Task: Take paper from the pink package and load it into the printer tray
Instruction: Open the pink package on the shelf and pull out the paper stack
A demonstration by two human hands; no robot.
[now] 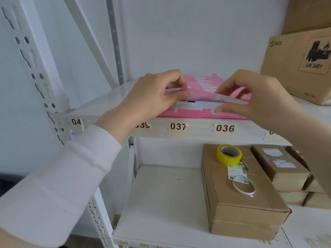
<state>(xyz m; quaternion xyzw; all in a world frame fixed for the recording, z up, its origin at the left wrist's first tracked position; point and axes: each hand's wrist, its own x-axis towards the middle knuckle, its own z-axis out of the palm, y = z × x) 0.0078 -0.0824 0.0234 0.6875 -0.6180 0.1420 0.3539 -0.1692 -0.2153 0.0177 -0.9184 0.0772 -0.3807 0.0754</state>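
The pink package (200, 85) lies flat on a white shelf (107, 99), at the front edge above the labels 037 and 036. Its near end is torn open, and white paper (197, 105) shows in the gap. My left hand (152, 93) pinches the package's upper flap at the left of the opening. At the right, my right hand (254, 97) pinches the same flap (231, 100) and holds it lifted. No printer or tray is in view.
A large PICO cardboard box (300, 65) stands on the same shelf at the right. On the shelf below are several brown boxes (240, 190), one carrying a yellow tape roll (228, 154) and a thin white ring (243, 185). A white perforated upright (35, 74) rises at the left.
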